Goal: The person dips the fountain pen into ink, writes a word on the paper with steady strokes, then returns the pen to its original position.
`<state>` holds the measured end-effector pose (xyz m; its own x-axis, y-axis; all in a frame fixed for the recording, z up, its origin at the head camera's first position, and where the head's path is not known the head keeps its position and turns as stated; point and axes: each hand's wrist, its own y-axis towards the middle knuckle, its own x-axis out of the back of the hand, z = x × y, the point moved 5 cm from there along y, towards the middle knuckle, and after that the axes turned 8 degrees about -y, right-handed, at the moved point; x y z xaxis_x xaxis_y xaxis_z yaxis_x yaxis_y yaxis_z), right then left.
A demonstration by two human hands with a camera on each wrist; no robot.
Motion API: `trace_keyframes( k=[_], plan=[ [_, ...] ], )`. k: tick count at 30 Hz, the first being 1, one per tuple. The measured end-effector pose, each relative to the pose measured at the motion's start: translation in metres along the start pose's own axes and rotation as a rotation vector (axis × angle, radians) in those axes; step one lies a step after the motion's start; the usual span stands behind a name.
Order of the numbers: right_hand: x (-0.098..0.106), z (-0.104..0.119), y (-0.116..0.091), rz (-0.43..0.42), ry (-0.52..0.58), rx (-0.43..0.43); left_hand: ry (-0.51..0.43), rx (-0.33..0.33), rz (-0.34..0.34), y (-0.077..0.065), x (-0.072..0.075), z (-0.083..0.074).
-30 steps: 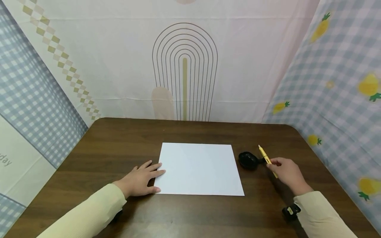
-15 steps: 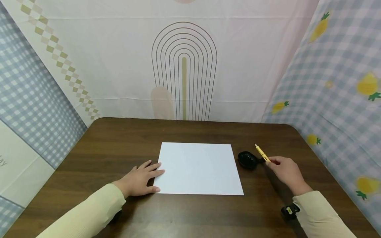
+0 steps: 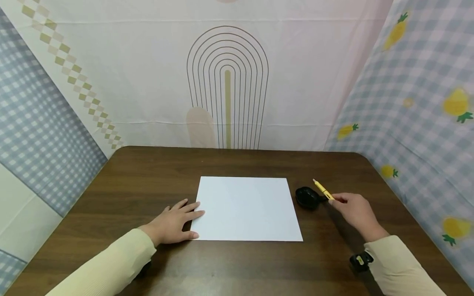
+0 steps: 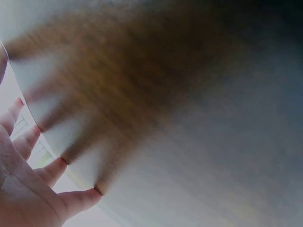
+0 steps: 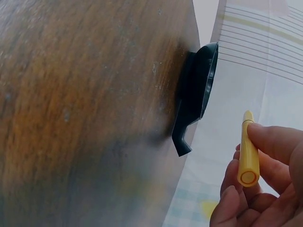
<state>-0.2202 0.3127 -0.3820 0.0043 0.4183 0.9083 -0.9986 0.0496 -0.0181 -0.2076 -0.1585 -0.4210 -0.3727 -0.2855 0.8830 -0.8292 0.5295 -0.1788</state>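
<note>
A plain white sheet of paper (image 3: pixel 248 209) lies on the brown table. My left hand (image 3: pixel 174 222) rests at its left edge with fingers spread, several fingertips on the paper; in the left wrist view the spread left hand (image 4: pixel 33 179) shows from the palm side. My right hand (image 3: pixel 355 211) pinches a slim yellow pen (image 3: pixel 323 190) between thumb and fingers, its narrow end pointing up and left. The right wrist view shows the pen (image 5: pixel 249 158) from its round end, held above the table. Close left of the pen is a glossy black, spoon-shaped dish with a short handle (image 3: pixel 308 198).
The wooden table (image 3: pixel 237 267) has rounded far corners. A white patterned cloth (image 3: pixel 148 82) hangs behind it, with blue checked cloth (image 3: pixel 418 102) at the sides. Both sleeves are pale, and a black device (image 3: pixel 361 261) sits on the right wrist.
The pen has tilted and shifted left in my right hand, and its rear end is now hidden behind the fingers. My left hand stays on the paper; the head view has shifted slightly.
</note>
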Motion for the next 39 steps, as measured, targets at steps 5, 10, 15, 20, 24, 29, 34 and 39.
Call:
trace_keyframes(
  k=[5, 10, 15, 20, 24, 29, 34, 39],
  plan=[
    [0.0013, -0.0003, -0.001, -0.002, -0.011, 0.007, -0.001, -0.012, -0.002, 0.0007, -0.0014, -0.0018],
    [0.0028, 0.0017, -0.0032, 0.005, -0.012, 0.011, -0.001, -0.01, -0.005, 0.0003, -0.0018, -0.001],
    [0.0034, 0.0033, -0.0048, 0.019, -0.003, 0.013, -0.003, -0.012, -0.011, -0.0002, -0.0011, -0.0003],
    [0.0035, 0.005, -0.0053, 0.012, -0.018, 0.034, 0.0, -0.011, -0.013, 0.0, -0.0007, -0.0001],
    [0.0036, 0.0051, -0.0053, 0.014, -0.014, 0.036, 0.001, -0.012, -0.013, 0.0001, -0.0008, 0.0002],
    [0.0029, 0.0045, -0.0041, 0.032, 0.002, 0.027, 0.002, -0.015, -0.012, 0.0002, -0.0012, 0.001],
    [0.0019, 0.0049, -0.0024, 0.047, -0.006, 0.032, 0.001, -0.016, -0.009, 0.0006, -0.0017, 0.0015],
    [0.0019, 0.0075, -0.0008, 0.037, -0.02, 0.061, 0.001, -0.015, -0.007, 0.0009, -0.0021, 0.0015]
  ],
)
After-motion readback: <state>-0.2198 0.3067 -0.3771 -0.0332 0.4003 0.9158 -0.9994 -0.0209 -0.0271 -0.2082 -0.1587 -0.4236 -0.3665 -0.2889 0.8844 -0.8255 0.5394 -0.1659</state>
